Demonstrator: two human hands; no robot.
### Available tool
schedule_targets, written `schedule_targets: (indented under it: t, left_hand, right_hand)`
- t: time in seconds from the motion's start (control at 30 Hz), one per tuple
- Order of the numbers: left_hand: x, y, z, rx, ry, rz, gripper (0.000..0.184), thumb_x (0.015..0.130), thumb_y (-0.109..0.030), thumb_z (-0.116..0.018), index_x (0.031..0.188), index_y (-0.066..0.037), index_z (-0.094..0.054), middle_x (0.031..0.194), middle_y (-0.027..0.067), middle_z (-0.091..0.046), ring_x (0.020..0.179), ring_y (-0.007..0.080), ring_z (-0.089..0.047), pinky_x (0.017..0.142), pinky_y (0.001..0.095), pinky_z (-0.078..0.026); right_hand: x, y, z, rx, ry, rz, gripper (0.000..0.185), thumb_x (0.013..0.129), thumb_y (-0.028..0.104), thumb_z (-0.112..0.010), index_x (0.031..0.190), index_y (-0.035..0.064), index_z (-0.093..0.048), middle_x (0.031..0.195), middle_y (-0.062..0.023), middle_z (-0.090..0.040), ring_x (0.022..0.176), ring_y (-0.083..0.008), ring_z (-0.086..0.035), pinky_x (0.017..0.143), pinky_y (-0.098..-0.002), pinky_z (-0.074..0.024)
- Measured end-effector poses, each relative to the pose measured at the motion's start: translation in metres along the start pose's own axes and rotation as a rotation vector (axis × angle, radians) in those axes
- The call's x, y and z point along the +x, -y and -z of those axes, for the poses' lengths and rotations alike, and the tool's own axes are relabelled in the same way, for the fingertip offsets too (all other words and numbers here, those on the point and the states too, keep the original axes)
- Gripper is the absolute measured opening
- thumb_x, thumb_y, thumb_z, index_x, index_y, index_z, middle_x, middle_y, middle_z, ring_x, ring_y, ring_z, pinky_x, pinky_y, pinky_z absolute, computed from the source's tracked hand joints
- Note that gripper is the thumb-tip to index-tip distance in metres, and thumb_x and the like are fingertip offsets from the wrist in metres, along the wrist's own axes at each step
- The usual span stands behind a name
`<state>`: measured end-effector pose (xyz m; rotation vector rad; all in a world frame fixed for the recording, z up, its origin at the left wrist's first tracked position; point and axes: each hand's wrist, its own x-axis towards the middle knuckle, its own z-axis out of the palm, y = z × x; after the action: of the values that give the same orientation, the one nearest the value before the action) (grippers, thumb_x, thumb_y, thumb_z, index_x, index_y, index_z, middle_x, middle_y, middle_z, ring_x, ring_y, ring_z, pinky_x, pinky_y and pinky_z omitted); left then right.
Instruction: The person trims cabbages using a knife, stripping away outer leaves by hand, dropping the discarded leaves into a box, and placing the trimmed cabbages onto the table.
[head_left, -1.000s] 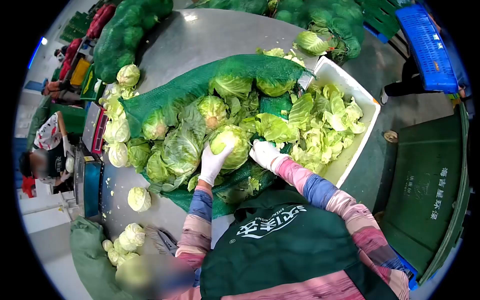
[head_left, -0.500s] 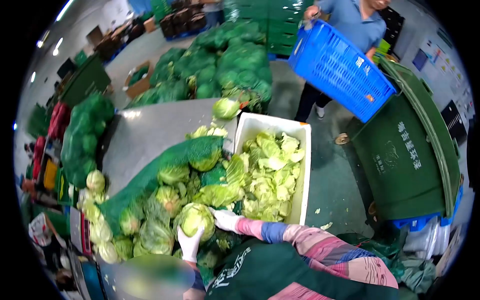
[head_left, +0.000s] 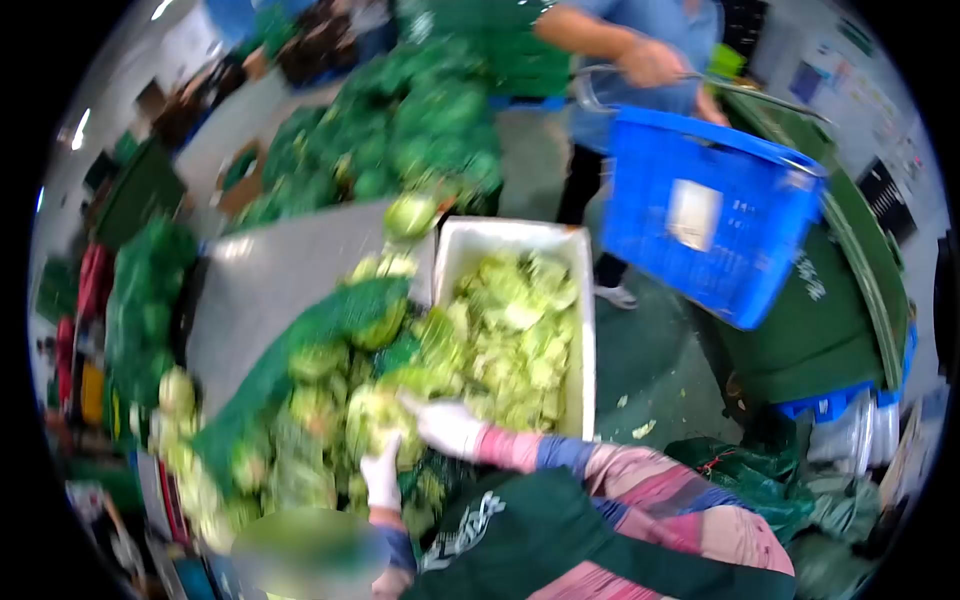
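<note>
A pale green cabbage (head_left: pixel 372 418) is between my two white-gloved hands, blurred by motion. My left hand (head_left: pixel 382 478) grips it from below, fingers against its near side. At its right side my right hand (head_left: pixel 448 428) presses on it, fingers bent round its upper edge; whether a leaf is pinched there is hard to see. Around it lie more cabbages (head_left: pixel 315 410), partly under a green mesh sack (head_left: pixel 270 375). Right of these stands a white foam box (head_left: pixel 588 340) holding loose cabbage leaves (head_left: pixel 515 340).
A person in a blue shirt (head_left: pixel 650 25) holds a blue crate (head_left: pixel 700 215) beside a green wheeled bin (head_left: pixel 830 330). Full mesh sacks (head_left: pixel 420 115) are piled beyond the metal table (head_left: pixel 265 285). A row of cabbages (head_left: pixel 180 440) lines the table's left side.
The person with the blue crate has come closer, and the crate now hangs more upright. My view has shifted slightly right. Both hands stay at the cabbage, which appears turned.
</note>
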<state>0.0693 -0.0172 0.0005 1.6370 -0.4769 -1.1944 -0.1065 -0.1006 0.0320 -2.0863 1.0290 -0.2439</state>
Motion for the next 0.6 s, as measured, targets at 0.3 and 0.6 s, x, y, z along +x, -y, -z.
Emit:
schedule_targets:
  t: [0.3, 0.6]
  left_hand:
    - [0.023, 0.009, 0.006, -0.129, 0.096, -0.160, 0.084, 0.068, -0.009, -0.085, 0.136, 0.003, -0.038, 0.127, 0.0140, -0.054, 0.114, 0.0199, -0.056, 0.097, 0.0324, -0.047]
    - [0.017, -0.012, -0.001, 0.008, 0.082, -0.138, 0.089, 0.071, -0.014, -0.084, 0.141, 0.005, -0.033, 0.129, 0.0158, -0.055, 0.113, 0.0194, -0.057, 0.095, 0.0318, -0.048]
  right_hand:
    - [0.011, -0.163, 0.037, 1.191, -0.371, -0.824, 0.017, 0.093, 0.024, -0.059, 0.098, 0.0089, -0.053, 0.065, 0.0000, -0.054, 0.040, -0.0095, -0.040, 0.034, -0.0244, -0.0319]
    - [0.011, -0.029, 0.041, 0.048, -0.031, -0.156, 0.069, 0.097, 0.048, -0.045, 0.153, 0.0186, -0.017, 0.072, -0.0187, -0.065, 0.064, -0.0343, -0.065, 0.065, -0.0410, -0.0517]
